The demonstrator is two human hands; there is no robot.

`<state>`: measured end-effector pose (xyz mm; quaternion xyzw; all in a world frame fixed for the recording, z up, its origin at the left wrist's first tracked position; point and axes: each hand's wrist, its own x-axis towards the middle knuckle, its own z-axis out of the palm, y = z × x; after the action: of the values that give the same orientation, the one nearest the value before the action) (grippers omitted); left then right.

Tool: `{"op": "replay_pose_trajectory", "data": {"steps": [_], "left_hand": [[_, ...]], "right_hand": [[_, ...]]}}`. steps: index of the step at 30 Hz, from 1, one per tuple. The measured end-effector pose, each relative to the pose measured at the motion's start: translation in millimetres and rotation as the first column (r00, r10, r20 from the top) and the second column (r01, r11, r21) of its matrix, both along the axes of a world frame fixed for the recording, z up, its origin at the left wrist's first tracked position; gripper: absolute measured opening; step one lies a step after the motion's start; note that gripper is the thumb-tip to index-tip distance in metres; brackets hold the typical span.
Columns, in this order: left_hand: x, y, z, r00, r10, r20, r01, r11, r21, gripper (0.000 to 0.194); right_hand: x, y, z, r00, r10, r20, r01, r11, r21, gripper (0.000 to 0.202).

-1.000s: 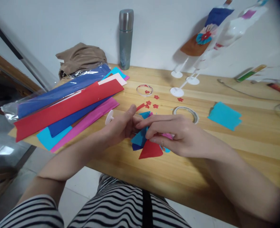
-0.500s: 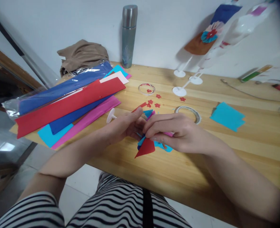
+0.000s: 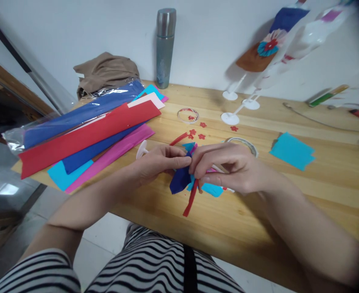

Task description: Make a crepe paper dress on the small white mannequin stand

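My left hand (image 3: 155,162) pinches a dark blue paper piece (image 3: 179,180) between thumb and fingers, low over the table. Pressed close beside it, my right hand (image 3: 232,165) has its fingertips closed at the top of a narrow red paper strip (image 3: 191,200) that hangs down. Light blue paper (image 3: 212,190) and some pink bits show beneath the right hand, and how they join is hidden by the fingers. Behind the hands lie small red paper flowers (image 3: 201,136) and another red strip (image 3: 179,138). A roll of tape (image 3: 249,145) is partly covered by my right hand.
Coloured paper strips (image 3: 90,132) are stacked at the left, before a brown cloth (image 3: 106,73). A steel flask (image 3: 165,53) stands at the back. White round-based stands (image 3: 229,118) hold decorated figures at the right, near blue paper (image 3: 292,150) and a cable (image 3: 316,119).
The dark blue piece has come out into view under my left thumb. The red paper, earlier a wide triangle below the hands, now hangs as a narrow strip.
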<state>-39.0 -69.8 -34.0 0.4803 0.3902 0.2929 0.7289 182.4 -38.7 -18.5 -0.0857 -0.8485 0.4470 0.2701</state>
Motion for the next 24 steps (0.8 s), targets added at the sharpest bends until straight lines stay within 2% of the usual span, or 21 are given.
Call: {"op": "replay_pose_trajectory", "data": {"steps": [6,12,18,24], "left_hand": [[-0.4,2.0,-5.1,0.996,0.051,-0.067,-0.045,0.995,0.09,0.021],[0.0,3.1,-3.1,0.987,0.099,-0.124,-0.076,0.981,0.178,0.02],[-0.2,2.6,-4.8,0.984,0.122,-0.127,-0.1,0.981,0.166,0.017],[0.1,3.3,-8.0,0.986,0.146,-0.085,-0.134,0.982,0.134,0.017]], "right_hand": [[3.0,6.0,5.5,0.999,0.048,0.018,-0.048,0.999,-0.007,0.011],[14.3,12.2,8.6,0.988,0.048,0.146,-0.039,0.997,-0.064,0.012],[18.7,15.4,8.8,0.974,0.037,0.222,-0.009,0.992,-0.125,0.015],[23.8,12.0,16.5,0.961,0.023,0.276,0.025,0.986,-0.167,0.017]]}}
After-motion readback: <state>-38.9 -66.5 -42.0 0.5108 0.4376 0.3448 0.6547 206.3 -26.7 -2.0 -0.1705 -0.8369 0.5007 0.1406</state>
